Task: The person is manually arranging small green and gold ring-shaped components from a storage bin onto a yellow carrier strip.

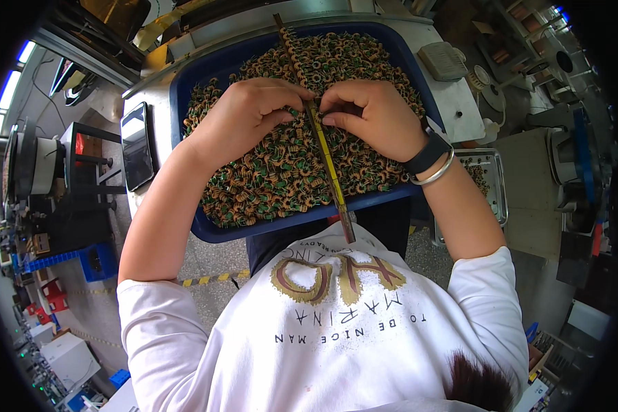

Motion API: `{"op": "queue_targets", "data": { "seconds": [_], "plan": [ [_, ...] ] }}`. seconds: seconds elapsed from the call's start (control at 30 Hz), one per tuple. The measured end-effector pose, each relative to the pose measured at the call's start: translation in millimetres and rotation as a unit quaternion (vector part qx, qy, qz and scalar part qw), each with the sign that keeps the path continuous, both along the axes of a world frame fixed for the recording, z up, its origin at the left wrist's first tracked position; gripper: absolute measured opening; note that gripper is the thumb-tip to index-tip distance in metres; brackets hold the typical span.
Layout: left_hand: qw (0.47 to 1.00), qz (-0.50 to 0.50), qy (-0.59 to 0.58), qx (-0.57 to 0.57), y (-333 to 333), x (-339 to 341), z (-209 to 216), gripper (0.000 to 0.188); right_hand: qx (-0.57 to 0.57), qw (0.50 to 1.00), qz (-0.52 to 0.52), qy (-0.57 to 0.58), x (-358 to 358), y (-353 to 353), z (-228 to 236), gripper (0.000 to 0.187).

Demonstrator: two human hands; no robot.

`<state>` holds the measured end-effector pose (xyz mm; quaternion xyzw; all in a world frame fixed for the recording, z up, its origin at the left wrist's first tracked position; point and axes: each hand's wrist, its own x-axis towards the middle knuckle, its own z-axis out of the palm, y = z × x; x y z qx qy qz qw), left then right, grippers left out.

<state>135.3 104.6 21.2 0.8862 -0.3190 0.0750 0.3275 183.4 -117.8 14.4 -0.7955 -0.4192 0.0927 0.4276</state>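
A large blue tray (254, 233) is heaped with small copper-wound ring coils (275, 175) with green parts. Across it, far to near, lies a long narrow brown strip (347, 226) with a yellow face (327, 158); a row of coils (293, 55) sits along its far part. My left hand (257, 106) is curled at the strip's left side, its fingertips at the strip. On the other side my right hand (378, 113) is also curled, thumb and forefinger close together beside the strip. What either hand's fingertips hold is too small or hidden to tell.
Left of the tray lies a dark-screened tablet or phone (138, 145). To the right are a metal tray (491, 182) holding more coils and a pale boxy device (443, 60). The blue tray's near rim juts over the table edge, close to my body.
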Motion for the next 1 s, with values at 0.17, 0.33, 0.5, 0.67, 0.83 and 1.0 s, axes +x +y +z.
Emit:
{"op": "queue_targets", "data": {
  "seconds": [0.17,0.33,0.5,0.67,0.83,1.0],
  "plan": [
    [0.998,0.034,0.029,-0.04,-6,-2,3,0.021,0.008,0.998,-0.025,-0.05,1,8,-1,0.011],
    [0.998,0.03,-0.027,-0.037,-4,-2,0,0.021,0.036,0.981,-0.008,-0.191,12,5,-5,0.016],
    [0.996,0.075,-0.031,-0.037,-2,-8,10,0.029,0.053,0.994,-0.057,-0.082,-2,-1,13,0.017],
    [0.923,0.092,0.273,-0.256,-17,-14,7,0.043,0.082,0.983,0.026,-0.159,-7,5,15,0.016],
    [0.99,0.118,-0.048,0.057,-22,-11,5,0.05,0.018,0.997,0.02,-0.068,-4,-6,2,0.013],
    [0.984,0.089,-0.102,0.112,-16,-5,-8,0.042,0.002,0.988,0.029,-0.154,-5,-2,0,0.011]
  ]
}}
